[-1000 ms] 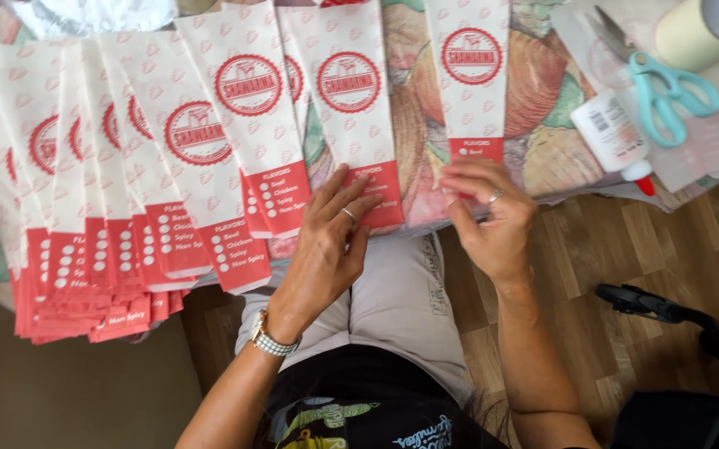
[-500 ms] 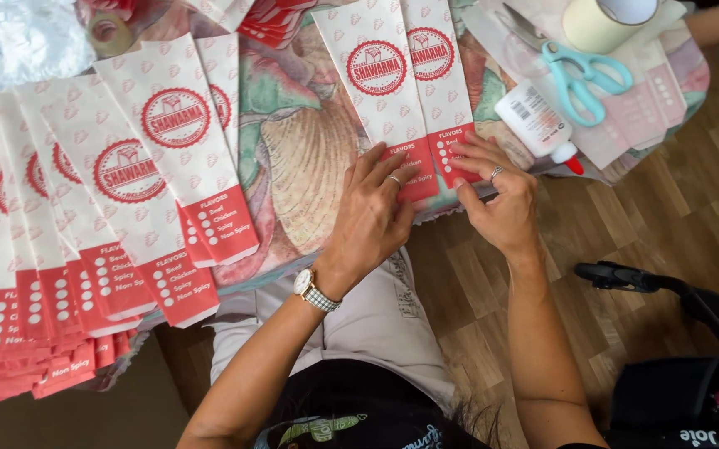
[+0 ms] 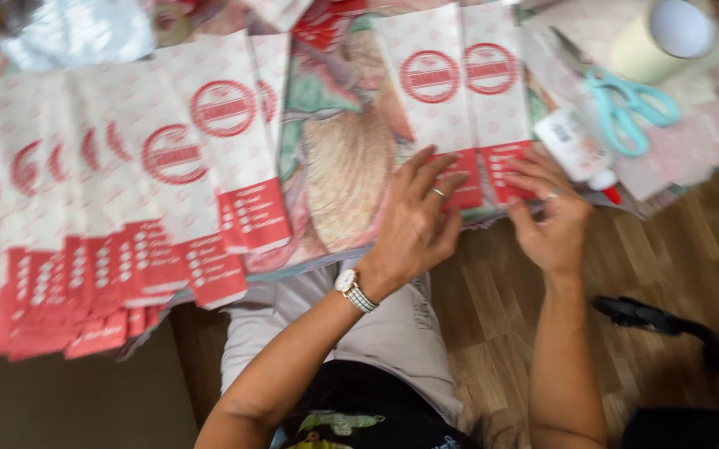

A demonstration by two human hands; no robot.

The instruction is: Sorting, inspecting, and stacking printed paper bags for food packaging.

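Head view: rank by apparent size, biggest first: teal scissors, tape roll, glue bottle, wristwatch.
1. Tape roll and teal scissors: look about alike; the roll is cut off by the frame edge, so no ranking between them.
2. Glue bottle, a little smaller.
3. Wristwatch on the left wrist, clearly smallest.

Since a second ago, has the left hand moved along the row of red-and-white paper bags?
Yes. The left hand moved right, away from the overlapping stack of red-and-white paper bags, toward the teal-handled scissors, exposing patterned tablecloth between.
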